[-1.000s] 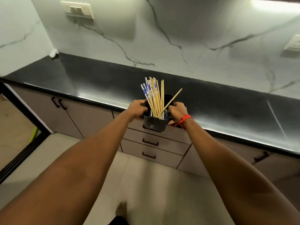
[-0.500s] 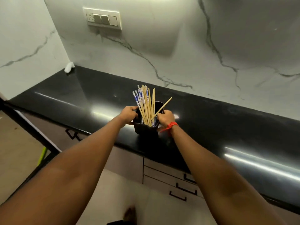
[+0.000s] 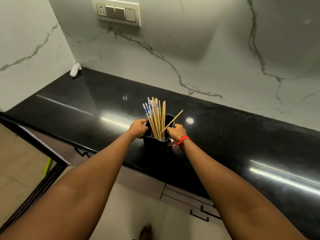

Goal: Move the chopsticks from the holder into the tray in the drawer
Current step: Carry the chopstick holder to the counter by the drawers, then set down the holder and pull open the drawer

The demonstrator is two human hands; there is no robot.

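A black square holder (image 3: 156, 144) stands on the black countertop (image 3: 86, 104) near its front edge. Several chopsticks (image 3: 156, 116) stick up out of it, some plain wood, some with blue and white tops; one plain stick leans off to the right. My left hand (image 3: 138, 128) grips the holder's left rim and my right hand (image 3: 176, 132), with a red thread at the wrist, grips its right rim. Closed drawers (image 3: 188, 198) with black handles sit below the counter on the right. No tray is visible.
A marble wall with a switch plate (image 3: 117, 12) rises behind the counter. A small white object (image 3: 75, 69) lies in the far left corner. A black frame (image 3: 34, 179) and tiled floor are at the lower left. My foot (image 3: 146, 231) shows at the bottom.
Both hands carried the holder from in front of the drawers up onto the countertop, where it now rests. The view has moved closer and tilted up.
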